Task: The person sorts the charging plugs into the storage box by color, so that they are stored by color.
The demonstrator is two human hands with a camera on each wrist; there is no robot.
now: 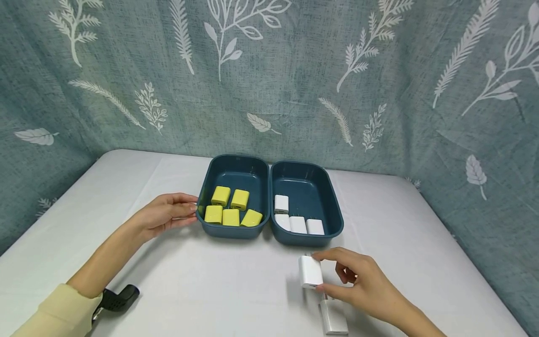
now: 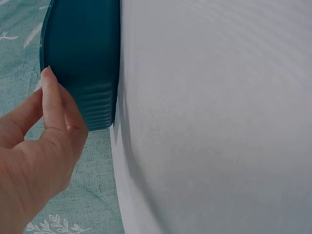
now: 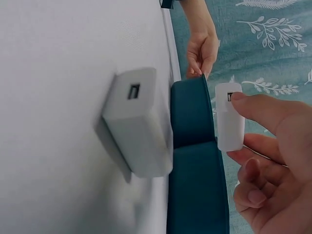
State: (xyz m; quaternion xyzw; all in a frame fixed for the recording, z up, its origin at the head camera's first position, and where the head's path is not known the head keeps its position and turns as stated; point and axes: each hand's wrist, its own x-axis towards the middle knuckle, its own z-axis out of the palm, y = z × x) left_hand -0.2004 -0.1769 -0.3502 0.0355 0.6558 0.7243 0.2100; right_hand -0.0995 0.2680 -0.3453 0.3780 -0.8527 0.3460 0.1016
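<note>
My right hand (image 1: 362, 283) pinches a white USB charger (image 1: 310, 271) between thumb and index finger, its prongs pointing away, in front of the right blue bin (image 1: 301, 239). In the right wrist view the thumb lies by the USB port of this held charger (image 3: 229, 117). A second white charger (image 1: 334, 318) lies on the cloth below the right hand. My left hand (image 1: 166, 215) touches the left side of the left blue bin (image 1: 236, 231), fingertips at its rim; the left wrist view shows its fingers fairly straight there.
Several yellow chargers (image 1: 230, 217) lie in the left bin, and several white chargers (image 1: 298, 224) in the front of the right one. Both bins stand side by side on the white tablecloth (image 1: 210, 281). Behind hangs a patterned green-blue curtain (image 1: 294, 117).
</note>
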